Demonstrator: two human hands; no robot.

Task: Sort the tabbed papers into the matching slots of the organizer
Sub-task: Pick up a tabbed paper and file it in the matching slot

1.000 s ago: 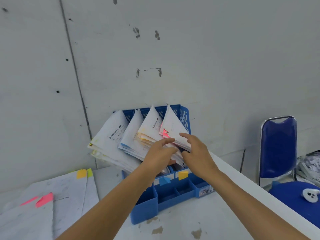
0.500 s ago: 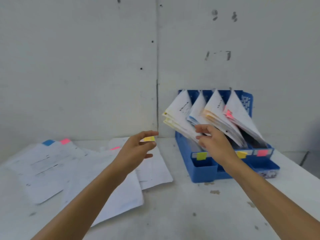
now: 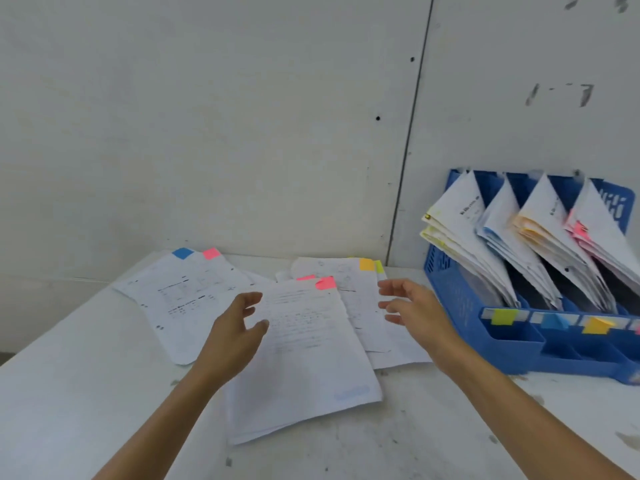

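Now L hand (image 3: 232, 337) & R hand (image 3: 415, 313) hover, fingers loose, holding nothing, over pink-tabbed paper (image 3: 304, 358) on table (image 3: 86, 393); blue organizer (image 3: 460, 306) nearby at R w/ filed sheets.

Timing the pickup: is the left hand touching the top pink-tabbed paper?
Cannot tell: head view shows left hand overlapping top pink-tabbed paper's edge, hiding any gap.

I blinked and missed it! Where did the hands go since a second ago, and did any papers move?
A second ago the left hand and right hand were on the pink-tabbed papers in the organizer. Both came off and swung left, the left hand first. Now they hover open over the loose sheets on the table, holding nothing. The filed papers and those sheets stayed put.
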